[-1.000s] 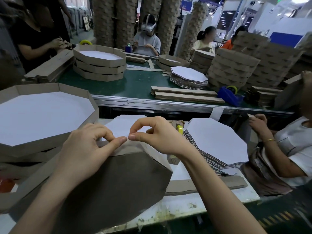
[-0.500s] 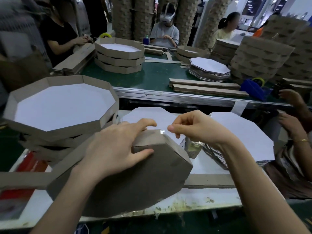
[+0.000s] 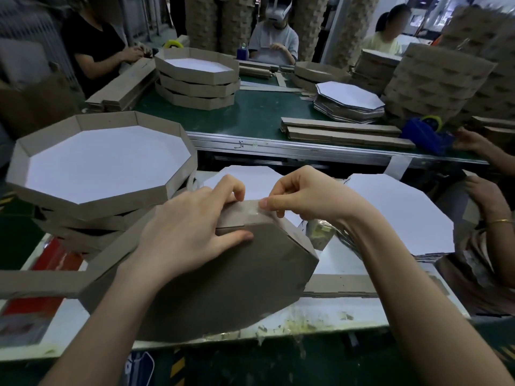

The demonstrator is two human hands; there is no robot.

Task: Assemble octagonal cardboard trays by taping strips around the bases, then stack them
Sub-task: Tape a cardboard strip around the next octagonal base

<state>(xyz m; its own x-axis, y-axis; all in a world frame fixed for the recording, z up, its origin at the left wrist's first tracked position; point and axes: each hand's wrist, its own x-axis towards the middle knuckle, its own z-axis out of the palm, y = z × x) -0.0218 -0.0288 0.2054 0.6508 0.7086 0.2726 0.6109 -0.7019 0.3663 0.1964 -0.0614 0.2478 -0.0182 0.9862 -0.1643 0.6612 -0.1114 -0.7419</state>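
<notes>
hands close together on the tray's top edge

left hand grips the tilted tray, thumb on its brown underside; right hand pinches clear tape at that edge. the tray stands on the white table, beside the stack of finished trays

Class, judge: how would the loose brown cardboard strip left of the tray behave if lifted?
The loose brown cardboard strip looks stiff, likely hinging at its visible kink rather than drooping. Thin and narrow, it is probably light. Seemingly joined to the upturned brown octagonal tray, it may tug that.
</notes>
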